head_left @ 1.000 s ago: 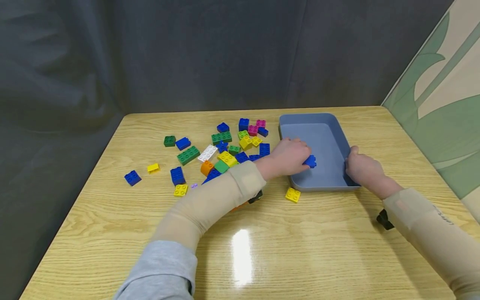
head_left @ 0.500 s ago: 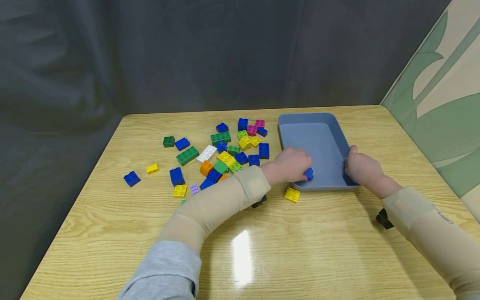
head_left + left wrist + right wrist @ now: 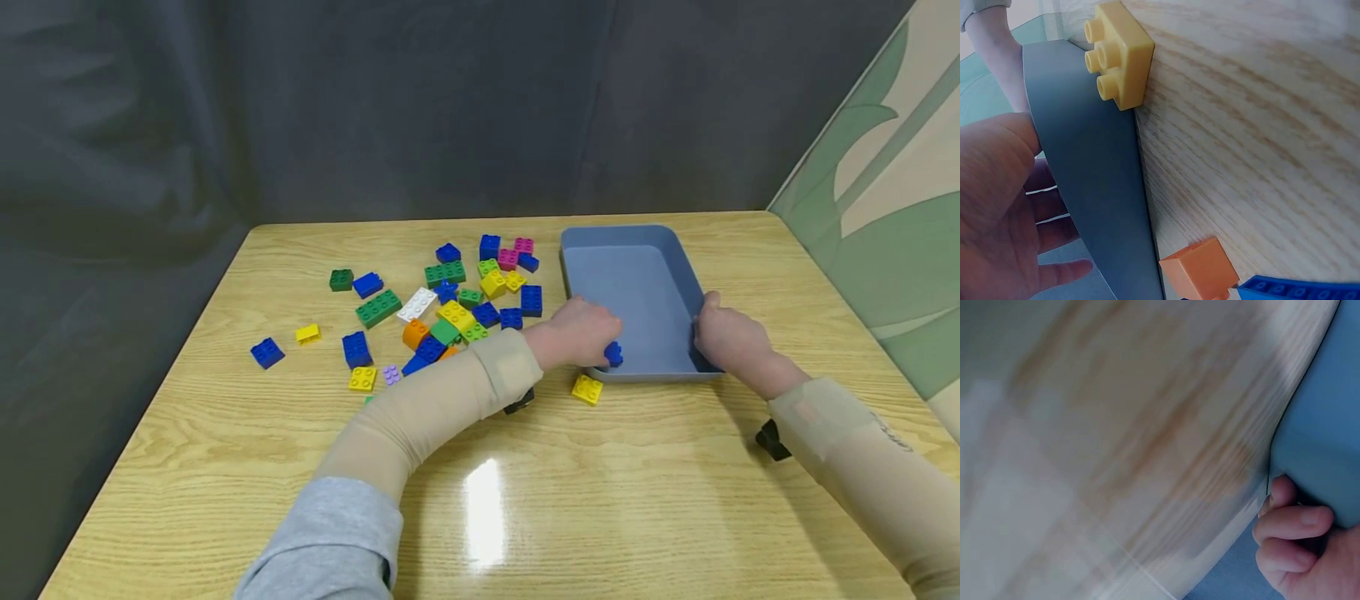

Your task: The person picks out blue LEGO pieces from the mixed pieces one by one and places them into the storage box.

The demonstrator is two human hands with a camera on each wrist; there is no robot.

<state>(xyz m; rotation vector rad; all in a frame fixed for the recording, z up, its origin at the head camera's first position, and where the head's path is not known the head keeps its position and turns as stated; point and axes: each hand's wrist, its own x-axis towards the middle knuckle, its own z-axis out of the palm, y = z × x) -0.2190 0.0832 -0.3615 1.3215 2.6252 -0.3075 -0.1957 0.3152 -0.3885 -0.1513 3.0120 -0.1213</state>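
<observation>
My left hand (image 3: 576, 332) reaches over the near left corner of the grey-blue tray (image 3: 637, 283) and holds a small blue brick (image 3: 614, 355) at its fingertips, low inside the tray. In the left wrist view the tray's wall (image 3: 1088, 162) hides part of the fingers and the brick. At the opposite side, my right hand (image 3: 737, 340) grips the tray's right rim; the right wrist view shows its curled fingers (image 3: 1291, 524) against the tray. Just outside the near left corner lies a yellow brick (image 3: 587, 389), studs up.
Left of the tray, a loose spread of toy bricks covers the table (image 3: 225, 467), among them a white brick (image 3: 417, 306), a long green brick (image 3: 378, 308) and a blue star-shaped piece (image 3: 446, 291). A dark curtain (image 3: 420, 108) hangs behind the table.
My left hand has moved down and nearer inside the tray, taking the blue brick toward the near left corner. The right hand has stayed on the rim.
</observation>
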